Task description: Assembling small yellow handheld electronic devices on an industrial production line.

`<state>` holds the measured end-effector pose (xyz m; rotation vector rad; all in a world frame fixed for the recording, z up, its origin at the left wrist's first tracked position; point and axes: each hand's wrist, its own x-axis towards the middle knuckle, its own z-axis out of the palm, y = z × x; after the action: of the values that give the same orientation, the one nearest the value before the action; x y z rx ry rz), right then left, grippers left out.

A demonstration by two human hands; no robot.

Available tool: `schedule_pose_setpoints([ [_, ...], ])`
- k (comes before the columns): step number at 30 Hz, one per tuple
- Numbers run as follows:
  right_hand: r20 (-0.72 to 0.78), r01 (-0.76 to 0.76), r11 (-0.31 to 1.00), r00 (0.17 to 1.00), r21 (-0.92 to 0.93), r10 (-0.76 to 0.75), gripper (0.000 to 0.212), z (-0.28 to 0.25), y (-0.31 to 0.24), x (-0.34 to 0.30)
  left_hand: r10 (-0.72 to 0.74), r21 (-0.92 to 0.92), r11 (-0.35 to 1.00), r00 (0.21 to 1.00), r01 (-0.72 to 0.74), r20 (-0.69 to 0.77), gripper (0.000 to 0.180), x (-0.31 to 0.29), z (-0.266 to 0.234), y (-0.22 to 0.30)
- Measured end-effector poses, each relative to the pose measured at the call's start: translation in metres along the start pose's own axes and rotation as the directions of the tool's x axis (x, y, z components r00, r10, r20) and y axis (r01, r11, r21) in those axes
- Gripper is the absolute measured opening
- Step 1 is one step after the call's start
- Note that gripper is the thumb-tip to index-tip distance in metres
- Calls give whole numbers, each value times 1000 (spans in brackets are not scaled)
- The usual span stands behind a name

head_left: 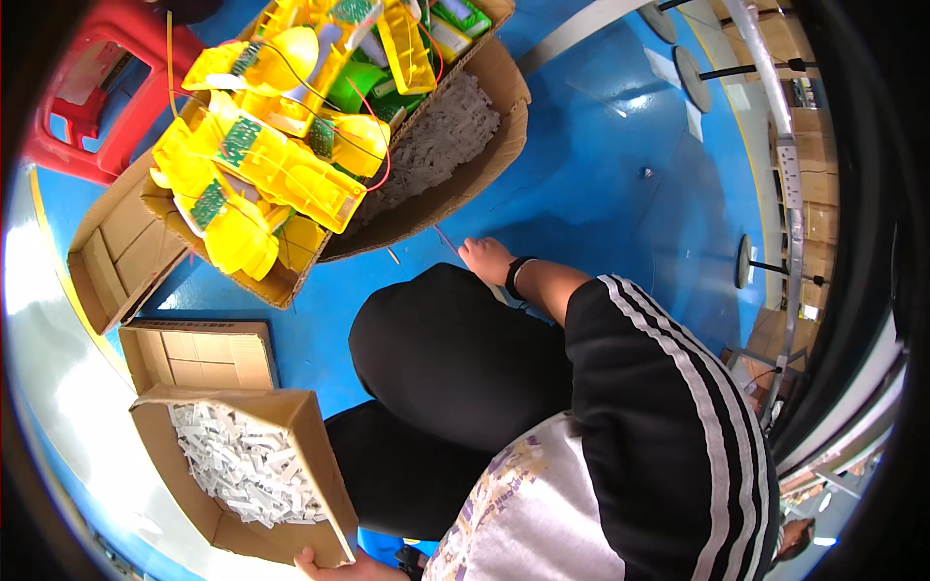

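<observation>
My left hand [325, 565] grips the near lower corner of a shallow cardboard box [325, 455], thumb on its edge. The box tilts beside my left leg and holds many small white strips [247, 470]. My right hand [486, 259], a black band on its wrist, is beside my knee with its fingers curled. A thin, dark pinkish stick or wire [446, 238] shows just past those fingers; I cannot tell whether they hold it. Ahead, a larger cardboard box [513, 121] contains more whitish strips [441, 140].
A carton piled with yellow plastic housings [300, 184], green circuit boards and loose wires overlaps the larger box. A red plastic stool [131, 87] stands at far left. Cardboard trays [199, 353] lie on the blue floor [610, 184]. A metal frame with a power strip [790, 174] runs along the right.
</observation>
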<state>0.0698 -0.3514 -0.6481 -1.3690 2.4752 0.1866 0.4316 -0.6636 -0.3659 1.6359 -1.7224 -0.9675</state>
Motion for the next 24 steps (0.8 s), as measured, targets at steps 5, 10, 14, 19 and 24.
schedule_pose_setpoints([
  [5, 365, -589, 726, 802, 355, 472, 29, -57, 39, -7, -701, -544, 558, 706, 627, 95, 38, 9, 48, 110],
  [10, 688, -734, 670, 541, 106, 483, 43, -163, 48, 30, -734, -556, 375, 604, 741, 311, 42, 23, 35, 133],
  [14, 676, -509, 853, 668, 111, 311, 42, -160, 26, 76, -755, -495, 339, 545, 800, 364, 38, 36, 18, 140],
  [19, 385, -216, 879, 922, 426, 40, 19, -225, -53, 121, -768, -389, 349, 498, 852, 402, 28, 51, 12, 155],
  [24, 395, -82, 868, 909, 489, -137, 27, -293, -147, 89, -708, -270, 412, 492, 870, 507, 23, 58, -6, 131],
])
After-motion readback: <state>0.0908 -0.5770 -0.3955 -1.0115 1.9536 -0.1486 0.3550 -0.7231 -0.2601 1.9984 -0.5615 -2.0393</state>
